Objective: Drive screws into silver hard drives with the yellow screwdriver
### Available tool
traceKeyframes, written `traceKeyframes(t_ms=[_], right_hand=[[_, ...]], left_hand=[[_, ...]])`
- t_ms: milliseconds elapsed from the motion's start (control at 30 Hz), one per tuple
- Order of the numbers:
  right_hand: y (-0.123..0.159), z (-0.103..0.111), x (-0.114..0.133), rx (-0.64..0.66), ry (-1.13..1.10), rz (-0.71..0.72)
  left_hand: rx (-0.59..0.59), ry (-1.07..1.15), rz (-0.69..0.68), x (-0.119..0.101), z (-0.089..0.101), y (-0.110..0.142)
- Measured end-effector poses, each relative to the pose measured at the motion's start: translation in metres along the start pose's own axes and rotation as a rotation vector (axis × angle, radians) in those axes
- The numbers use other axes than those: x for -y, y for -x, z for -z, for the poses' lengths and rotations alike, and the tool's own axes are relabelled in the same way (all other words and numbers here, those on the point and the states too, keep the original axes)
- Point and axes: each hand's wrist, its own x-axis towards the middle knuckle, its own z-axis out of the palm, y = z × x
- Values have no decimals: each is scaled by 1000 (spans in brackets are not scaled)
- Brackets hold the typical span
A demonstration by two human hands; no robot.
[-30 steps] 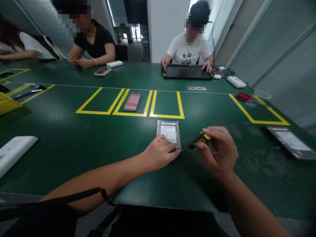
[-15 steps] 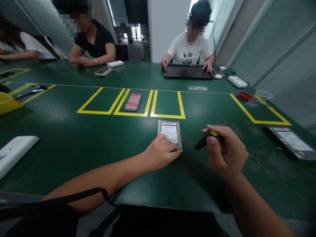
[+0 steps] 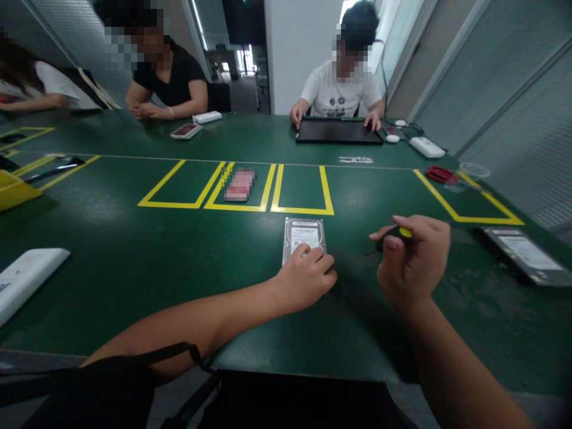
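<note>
A silver hard drive point(image 3: 304, 231) with a white label lies flat on the green table. My left hand point(image 3: 308, 277) lies over its lower edge and right corner, fingers curled closed. Whatever those fingers hold, if anything, is hidden. To the right, my right hand point(image 3: 413, 256) is raised above the table, closed round a black screwdriver with a yellow-marked handle point(image 3: 393, 237). Its thin shaft points left, away from the drive's surface.
A second hard drive point(image 3: 527, 250) lies at the right. Yellow tape point(image 3: 304, 211) marks rectangles beyond my hands, one holding a pink phone-like object point(image 3: 240, 185). A white device point(image 3: 31, 277) sits left. Across the table, a person handles a black panel point(image 3: 339, 131); red-handled pliers point(image 3: 441, 174) lie right.
My left hand has shifted right and towards me over the drive's lower edge, its fingers more curled. The screwdriver has lifted and moved right, away from the drive.
</note>
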Motion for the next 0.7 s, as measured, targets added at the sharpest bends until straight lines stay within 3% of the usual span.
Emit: traceKeyframes(t_ms=[100, 233, 700], right_hand=[[-1, -2, 5, 24, -47, 118], [1, -4, 8, 89, -130, 78], [6, -5, 5, 120, -185, 97]], left_hand=[[28, -4, 1, -4, -2, -4], [13, -9, 3, -6, -3, -6], [36, -39, 42, -18, 0, -15]])
